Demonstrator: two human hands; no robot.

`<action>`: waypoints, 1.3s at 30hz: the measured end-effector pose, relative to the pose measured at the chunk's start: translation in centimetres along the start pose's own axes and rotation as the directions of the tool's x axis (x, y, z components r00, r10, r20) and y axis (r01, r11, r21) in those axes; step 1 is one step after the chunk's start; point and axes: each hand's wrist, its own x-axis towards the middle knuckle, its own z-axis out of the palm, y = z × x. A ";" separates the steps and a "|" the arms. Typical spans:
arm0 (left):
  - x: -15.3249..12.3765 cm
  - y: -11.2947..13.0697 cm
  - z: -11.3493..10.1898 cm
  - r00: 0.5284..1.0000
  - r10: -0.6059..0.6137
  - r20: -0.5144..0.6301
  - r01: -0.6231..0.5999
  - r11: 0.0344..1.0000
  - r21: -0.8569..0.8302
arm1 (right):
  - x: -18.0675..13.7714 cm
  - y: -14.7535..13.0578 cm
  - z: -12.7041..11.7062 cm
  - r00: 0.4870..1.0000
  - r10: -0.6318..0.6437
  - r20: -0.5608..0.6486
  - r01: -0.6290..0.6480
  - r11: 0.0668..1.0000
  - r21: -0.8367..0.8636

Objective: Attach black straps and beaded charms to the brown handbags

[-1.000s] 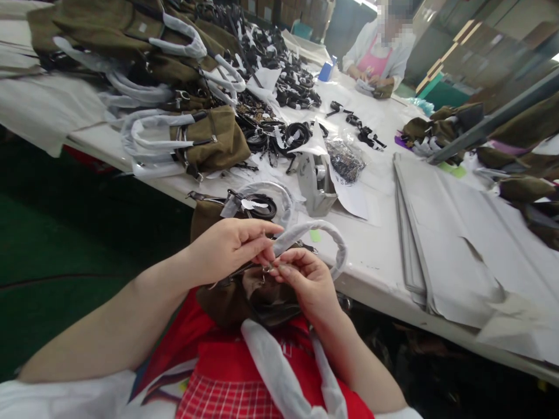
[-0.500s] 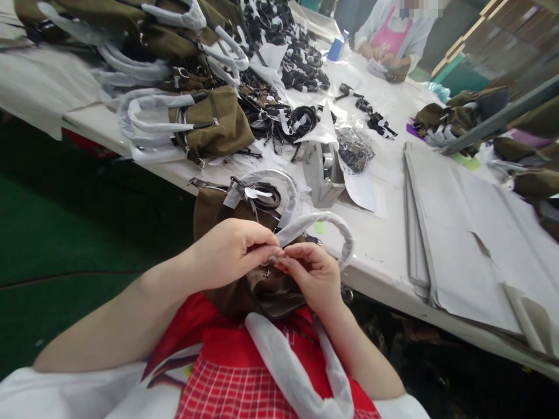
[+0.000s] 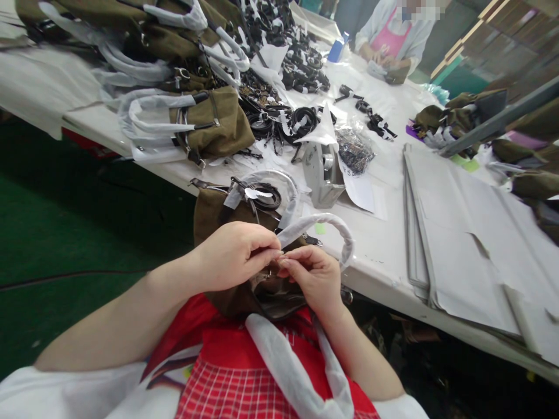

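An olive-brown handbag point(image 3: 208, 215) rests against my lap at the table's edge. Both hands meet over it, fingertips nearly touching. My left hand point(image 3: 238, 253) is pinched closed, and so is my right hand point(image 3: 312, 273); what lies between the fingertips is too small and covered to make out. Just below them a small metal fitting point(image 3: 267, 273) shows on the bag. A handle wrapped in white paper point(image 3: 321, 220) arches behind my right hand, and another wrapped handle point(image 3: 279, 361) hangs over my red apron. On the bag's top lies a coiled black strap point(image 3: 266, 196) with a white tie.
Beyond the bag stand a grey metal tape dispenser point(image 3: 321, 174) and a plastic bag of small dark parts point(image 3: 354, 148). Another olive handbag point(image 3: 222, 122) and a heap of black straps point(image 3: 301, 64) lie behind. Grey sheets point(image 3: 463, 233) are stacked rightward. A co-worker point(image 3: 388, 41) sits across the table.
My left fingertips have shifted slightly down and right, and the metal fitting below the fingers shows more. The bag and the table's things stay where they were.
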 end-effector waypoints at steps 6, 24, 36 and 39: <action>0.1 0.0 0.2 1.000 0.001 0.028 -0.001 1.000 0.026 | 0.1 0.3 -0.2 0.997 -0.069 0.033 0.071 0.995 -0.073; -2.0 -0.2 0.4 0.943 0.042 -0.330 -0.029 0.999 0.044 | 5.0 -3.7 -0.7 0.929 -0.232 0.287 0.344 0.825 -0.448; -8.2 0.5 2.5 0.999 -0.033 0.021 0.026 0.961 0.276 | 14.4 -2.2 3.7 0.850 -0.011 0.526 0.526 0.054 -0.849; -8.3 0.1 2.7 0.995 -0.088 0.041 0.071 0.948 0.311 | 11.6 -4.7 3.5 0.816 -0.258 0.517 0.543 0.037 -0.839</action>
